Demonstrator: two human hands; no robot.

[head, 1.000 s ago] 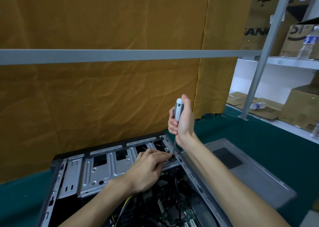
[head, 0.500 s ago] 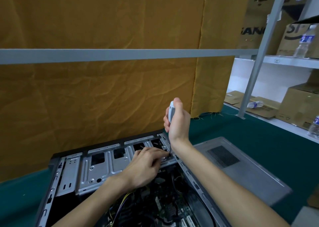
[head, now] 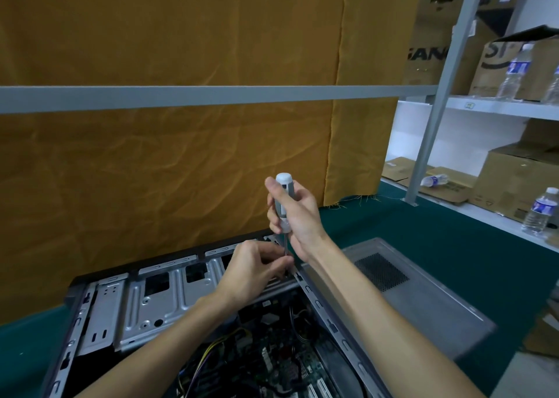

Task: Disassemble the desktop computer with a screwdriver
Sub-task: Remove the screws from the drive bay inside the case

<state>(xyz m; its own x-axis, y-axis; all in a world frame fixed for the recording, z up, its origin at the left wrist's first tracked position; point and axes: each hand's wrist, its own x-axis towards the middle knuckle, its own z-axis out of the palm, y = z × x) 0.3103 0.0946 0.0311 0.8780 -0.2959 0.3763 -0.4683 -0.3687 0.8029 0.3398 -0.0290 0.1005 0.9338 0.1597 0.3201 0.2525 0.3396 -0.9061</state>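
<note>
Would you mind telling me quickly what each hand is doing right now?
Left hand: fingers pinch the shaft near the tip.
Right hand: closed around the screwdriver handle, held upright over the computer case.

The screwdriver (head: 283, 199) in my right hand (head: 298, 216) has a white and grey handle. The computer case (head: 157, 301) under it is bare silver metal with a black outer edge, and inside I see yellow and black cables (head: 211, 349) over a dark green board (head: 272, 364). The side panel (head: 423, 301) is grey with a dark mesh patch. The bench (head: 438, 231) is teal green, the curtain (head: 181, 155) behind mustard brown.
</note>
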